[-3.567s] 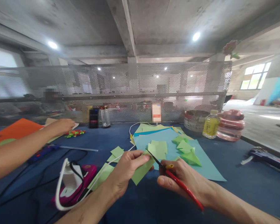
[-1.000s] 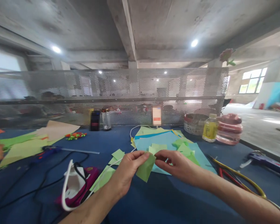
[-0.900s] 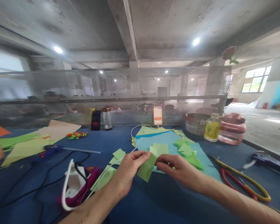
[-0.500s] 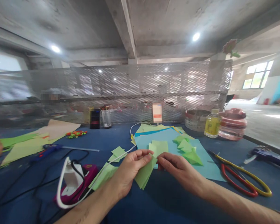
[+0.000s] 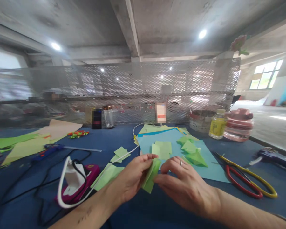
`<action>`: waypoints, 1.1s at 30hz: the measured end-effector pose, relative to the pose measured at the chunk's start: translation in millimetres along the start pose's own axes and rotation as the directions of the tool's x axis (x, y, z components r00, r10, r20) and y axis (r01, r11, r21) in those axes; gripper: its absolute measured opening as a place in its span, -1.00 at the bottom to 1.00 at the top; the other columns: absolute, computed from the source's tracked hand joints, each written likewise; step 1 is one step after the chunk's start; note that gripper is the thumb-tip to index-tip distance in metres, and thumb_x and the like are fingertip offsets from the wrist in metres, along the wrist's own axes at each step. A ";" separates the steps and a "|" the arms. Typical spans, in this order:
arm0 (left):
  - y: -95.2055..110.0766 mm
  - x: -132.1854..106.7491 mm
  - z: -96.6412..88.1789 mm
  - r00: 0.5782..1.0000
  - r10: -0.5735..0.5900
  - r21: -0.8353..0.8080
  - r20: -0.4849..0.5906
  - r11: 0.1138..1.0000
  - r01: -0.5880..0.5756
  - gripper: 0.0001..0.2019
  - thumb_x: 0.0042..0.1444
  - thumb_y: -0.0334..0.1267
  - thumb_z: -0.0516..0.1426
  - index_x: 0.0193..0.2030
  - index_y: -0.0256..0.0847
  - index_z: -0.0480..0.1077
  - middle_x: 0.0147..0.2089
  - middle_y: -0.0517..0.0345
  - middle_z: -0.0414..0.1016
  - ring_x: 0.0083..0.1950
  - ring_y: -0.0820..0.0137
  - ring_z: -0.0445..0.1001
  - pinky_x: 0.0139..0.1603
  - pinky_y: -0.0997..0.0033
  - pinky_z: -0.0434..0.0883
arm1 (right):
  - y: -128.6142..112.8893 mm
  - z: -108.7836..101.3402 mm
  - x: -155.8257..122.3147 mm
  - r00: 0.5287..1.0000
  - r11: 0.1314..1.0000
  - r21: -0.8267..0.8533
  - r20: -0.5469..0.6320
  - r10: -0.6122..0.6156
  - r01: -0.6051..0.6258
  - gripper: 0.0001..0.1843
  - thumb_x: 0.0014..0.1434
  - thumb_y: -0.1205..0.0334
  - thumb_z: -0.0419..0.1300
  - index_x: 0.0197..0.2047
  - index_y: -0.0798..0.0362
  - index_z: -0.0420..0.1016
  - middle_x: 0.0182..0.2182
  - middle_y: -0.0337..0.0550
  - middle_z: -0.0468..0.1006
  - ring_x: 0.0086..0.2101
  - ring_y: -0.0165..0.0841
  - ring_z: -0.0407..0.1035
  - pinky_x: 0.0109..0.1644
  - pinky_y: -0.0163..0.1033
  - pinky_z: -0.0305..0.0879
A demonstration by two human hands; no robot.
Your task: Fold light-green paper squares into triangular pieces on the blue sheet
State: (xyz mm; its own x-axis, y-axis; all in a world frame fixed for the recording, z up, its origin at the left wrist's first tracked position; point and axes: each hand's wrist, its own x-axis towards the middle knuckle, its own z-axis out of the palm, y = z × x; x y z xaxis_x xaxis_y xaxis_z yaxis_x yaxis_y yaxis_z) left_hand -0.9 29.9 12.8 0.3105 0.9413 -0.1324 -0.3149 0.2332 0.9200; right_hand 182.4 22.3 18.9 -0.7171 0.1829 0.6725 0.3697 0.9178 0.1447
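Note:
My left hand (image 5: 132, 176) pinches a small light green paper piece (image 5: 150, 176) between thumb and fingers, just above the blue table (image 5: 138, 213). My right hand (image 5: 184, 184), with a ring on one finger, presses against the same paper from the right, fingers curled over it. The paper is bent into a fold between both hands. Behind them lies a light blue sheet (image 5: 212, 168) with several green paper squares and folded green shapes (image 5: 193, 154) on it.
Red and yellow scissors (image 5: 246, 184) lie to the right. A glue gun (image 5: 275, 159) sits at far right. A magenta device with a white cable (image 5: 75, 183) is at left. Bottles (image 5: 216, 128), a pink container (image 5: 238, 128) and a mesh screen (image 5: 133, 92) stand behind. Coloured papers (image 5: 26, 146) lie far left.
The right hand put the scissors down on the table at right, then joined the left hand on the green paper. Both hands have since folded it narrower.

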 end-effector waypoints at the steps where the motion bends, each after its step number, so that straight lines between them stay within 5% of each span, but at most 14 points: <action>1: -0.8 0.1 0.4 1.000 -0.004 -0.002 0.014 1.000 0.004 -0.73 0.02 -0.25 0.26 -0.14 -0.26 0.37 -0.39 0.18 0.45 -0.44 0.45 0.42 -0.43 0.53 0.30 | -0.3 -0.2 0.3 1.000 1.000 -0.002 0.003 -0.001 0.001 -0.79 0.27 0.41 0.04 -0.15 0.01 0.47 -0.32 -0.14 0.42 -0.35 -0.37 0.25 -0.17 -0.24 0.23; 6: -4.1 0.0 0.7 0.997 -0.007 0.018 0.076 1.000 0.006 -0.66 0.00 -0.19 0.28 -0.11 -0.25 0.36 -0.36 0.17 0.45 -0.38 0.39 0.45 -0.37 0.47 0.34 | 1.2 -2.3 1.1 1.000 0.999 -0.034 0.001 -0.025 0.025 -0.72 0.26 0.47 0.01 -0.23 -0.01 0.49 -0.36 -0.19 0.42 -0.36 -0.38 0.21 -0.17 -0.24 0.17; 12: 5.9 -6.4 -3.4 0.992 0.077 0.118 0.100 0.989 -0.088 -0.51 0.19 0.12 0.09 0.07 -0.23 0.25 0.02 -0.05 0.39 0.02 0.24 0.41 -0.11 0.37 0.35 | 8.5 -5.0 -0.7 0.996 0.998 -0.015 0.066 -0.055 0.056 -0.74 0.27 0.46 -0.01 -0.23 0.03 0.48 -0.32 -0.16 0.44 -0.30 -0.37 0.23 -0.14 -0.24 0.17; 19: 9.8 -4.8 -11.0 0.971 0.169 0.428 0.168 0.875 -0.226 -0.44 -0.03 -0.29 0.22 0.13 -0.26 0.20 0.13 -0.11 0.32 0.05 0.22 0.38 0.03 0.26 0.30 | 11.4 -6.0 -0.7 0.980 0.986 0.036 0.112 -0.166 0.163 -0.71 0.34 0.44 -0.09 -0.24 0.08 0.44 -0.31 -0.14 0.50 -0.29 -0.37 0.28 -0.12 -0.20 0.17; 22: 6.9 -2.4 -14.2 0.941 0.285 0.594 0.183 0.731 -0.337 -0.45 -0.07 -0.42 0.16 0.12 -0.28 0.18 0.12 -0.16 0.29 0.06 0.17 0.35 0.01 0.17 0.32 | 13.9 -8.7 -4.6 0.969 0.982 0.047 0.160 -0.187 0.182 -0.70 0.37 0.42 -0.12 -0.22 0.10 0.42 -0.30 -0.11 0.52 -0.28 -0.35 0.29 -0.15 -0.20 0.17; 26: 5.8 -8.5 -10.4 0.837 0.435 0.758 0.333 0.405 -0.512 -0.41 -0.11 -0.60 0.08 0.12 -0.18 0.25 0.18 -0.02 0.24 0.21 0.19 0.20 0.21 0.14 0.12 | 21.8 -9.4 -12.0 0.959 0.984 0.103 0.231 -0.166 0.146 -0.71 0.37 0.42 -0.14 -0.21 0.09 0.39 -0.27 -0.10 0.54 -0.27 -0.36 0.30 -0.18 -0.24 0.18; 29: 5.5 -13.0 -6.9 0.768 0.403 0.774 0.498 0.192 -0.603 -0.56 -0.07 -0.64 0.04 -0.09 -0.16 0.43 0.07 0.09 0.39 0.14 0.24 0.28 0.22 0.19 0.09 | 27.3 -7.9 -16.0 0.943 0.981 0.150 0.290 -0.161 0.121 -0.70 0.35 0.47 -0.14 -0.21 0.10 0.39 -0.29 -0.08 0.54 -0.24 -0.35 0.33 -0.15 -0.24 0.19; 33: 3.6 -11.2 -10.1 0.729 0.293 0.757 0.618 0.030 -0.653 -0.67 -0.12 -0.66 0.05 -0.36 -0.21 0.51 -0.25 0.16 0.55 -0.15 0.31 0.42 0.07 0.21 0.20 | 31.1 -7.7 -19.9 0.939 0.980 0.199 0.331 -0.094 0.028 -0.71 0.28 0.51 -0.10 -0.25 0.11 0.40 -0.35 -0.07 0.52 -0.26 -0.32 0.33 -0.15 -0.22 0.21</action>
State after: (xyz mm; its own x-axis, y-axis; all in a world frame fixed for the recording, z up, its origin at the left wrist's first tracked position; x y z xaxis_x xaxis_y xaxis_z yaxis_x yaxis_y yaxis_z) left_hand -14.5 22.7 13.9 0.6883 0.6042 0.4014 0.4662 -0.7924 0.3934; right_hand 212.7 44.5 15.6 -0.9038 0.2018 0.3774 0.2245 0.9743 0.0168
